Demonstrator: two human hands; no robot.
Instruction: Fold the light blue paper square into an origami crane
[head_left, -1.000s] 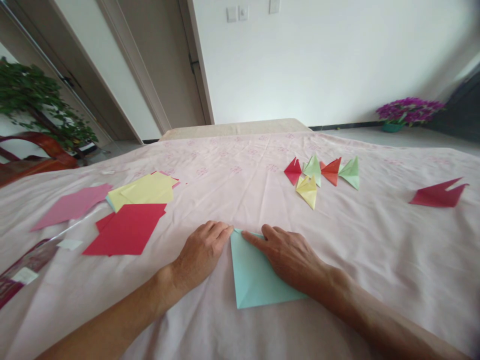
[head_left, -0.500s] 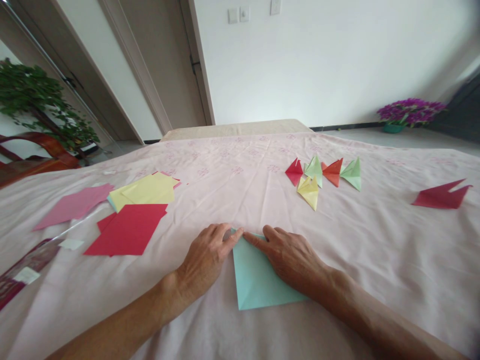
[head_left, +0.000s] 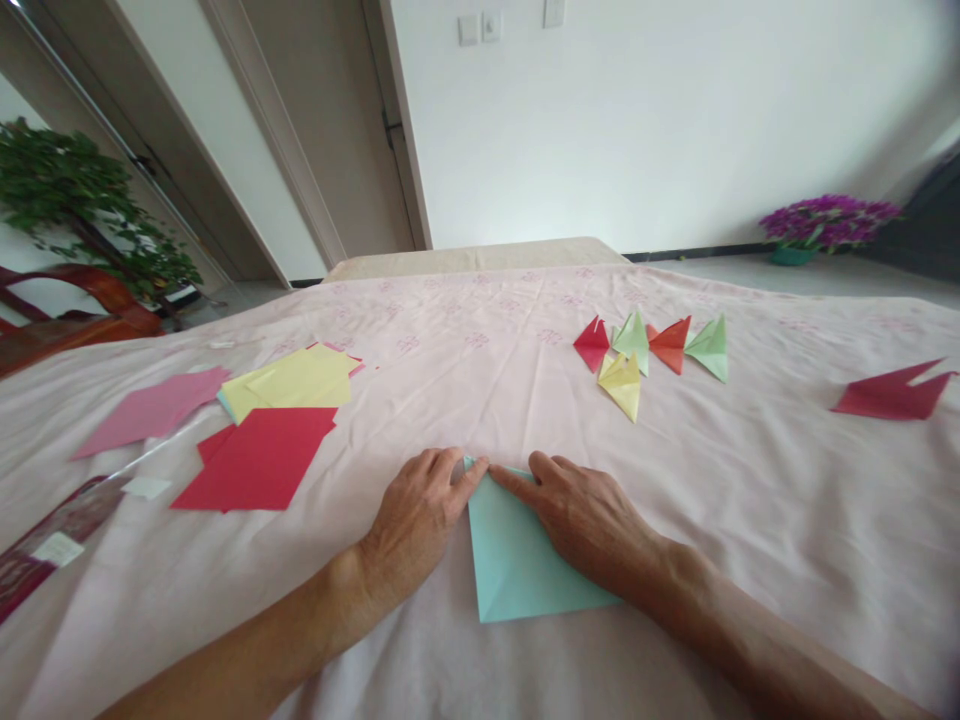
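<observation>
A light blue sheet of paper lies flat before me, its top edge under both hands and a faint crease running to its lower left corner. My left hand is at the upper left corner; its thumb presses on the paper and its fingers curl at the edge. My right hand rests over the right part of the sheet, index finger pointed along the top edge with its tip close to my left thumb, the other fingers curled. The sheet's upper right part is hidden under my right hand.
Red sheets, yellow sheets and pink sheets lie left, beside a plastic packet. Folded paper pieces, including a yellow one, sit at the back right. A dark red folded piece lies far right on the wrinkled cloth.
The view has shifted very slightly, so everything appears a little further right. Both hands keep nearly the same place on the blue sheet.
</observation>
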